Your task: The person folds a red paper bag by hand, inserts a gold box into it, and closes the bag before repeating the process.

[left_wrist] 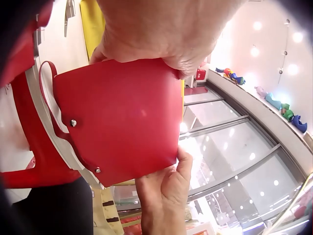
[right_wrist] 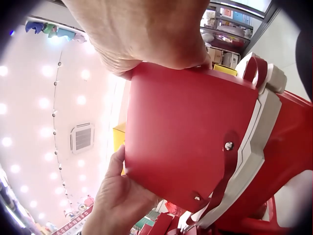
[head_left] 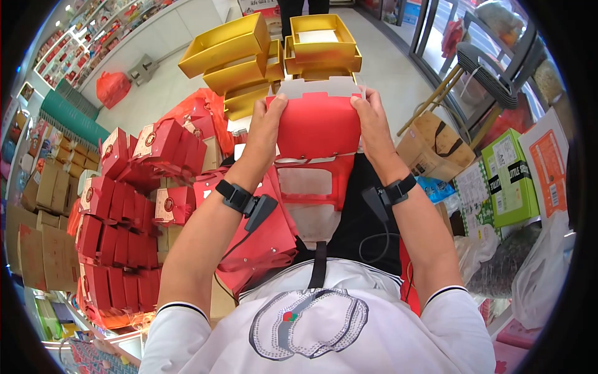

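Note:
Between my two hands is a red gift box [head_left: 319, 129] with pale flaps [head_left: 324, 86] along its far edge. My left hand [head_left: 268, 123] grips its left side, the thumb on the near face. On the opposite side my right hand [head_left: 375, 119] holds it the same way. Up close in the left wrist view, the box's smooth red face [left_wrist: 120, 115] carries metal rivets at one edge, where a red strap handle [left_wrist: 47, 93] loops out. Fingers behind the box are mostly hidden.
Red gift boxes [head_left: 115, 240] are stacked on the left, beside flat red pieces [head_left: 265, 234] near my lap. Yellow trays [head_left: 233, 47] stand in piles ahead. A red stool [head_left: 339, 181] lies below the box. On the right are a paper bag [head_left: 430, 149] and a green carton [head_left: 511, 177].

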A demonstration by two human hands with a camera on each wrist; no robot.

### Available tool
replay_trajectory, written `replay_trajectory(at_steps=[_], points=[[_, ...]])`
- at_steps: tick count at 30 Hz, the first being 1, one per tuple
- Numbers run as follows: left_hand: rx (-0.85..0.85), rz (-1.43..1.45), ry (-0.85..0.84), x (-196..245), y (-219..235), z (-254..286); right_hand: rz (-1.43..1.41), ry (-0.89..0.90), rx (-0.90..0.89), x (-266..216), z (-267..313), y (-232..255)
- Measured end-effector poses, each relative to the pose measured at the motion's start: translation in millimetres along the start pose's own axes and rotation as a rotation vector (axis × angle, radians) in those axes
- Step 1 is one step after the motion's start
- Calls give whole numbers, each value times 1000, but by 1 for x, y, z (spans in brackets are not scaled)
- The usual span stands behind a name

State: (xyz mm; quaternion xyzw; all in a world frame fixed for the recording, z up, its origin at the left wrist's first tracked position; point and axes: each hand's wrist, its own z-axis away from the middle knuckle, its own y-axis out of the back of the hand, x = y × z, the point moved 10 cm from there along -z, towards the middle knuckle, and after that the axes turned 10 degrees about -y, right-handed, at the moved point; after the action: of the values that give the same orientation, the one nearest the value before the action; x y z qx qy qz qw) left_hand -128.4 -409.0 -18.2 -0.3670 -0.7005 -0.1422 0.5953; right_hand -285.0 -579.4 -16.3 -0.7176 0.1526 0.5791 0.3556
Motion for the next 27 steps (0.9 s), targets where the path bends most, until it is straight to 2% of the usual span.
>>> replay_trajectory(at_steps=[6,12,15,19,27], points=[[2,19,-54,12,-9,-1,46,71,13,-12,2,-4],[-44,33,-27,17,-17,1,19,83,-19,-8,1,-1],[-53,13,-92,32,-24,-4,26,122,2,-21,0,-3],[-34,-42,-46,16,-11,-10,181,122,38,-14,2,-3],[-50,-215,-12,14,-12,-19,230,100,12,-8,3,3]])
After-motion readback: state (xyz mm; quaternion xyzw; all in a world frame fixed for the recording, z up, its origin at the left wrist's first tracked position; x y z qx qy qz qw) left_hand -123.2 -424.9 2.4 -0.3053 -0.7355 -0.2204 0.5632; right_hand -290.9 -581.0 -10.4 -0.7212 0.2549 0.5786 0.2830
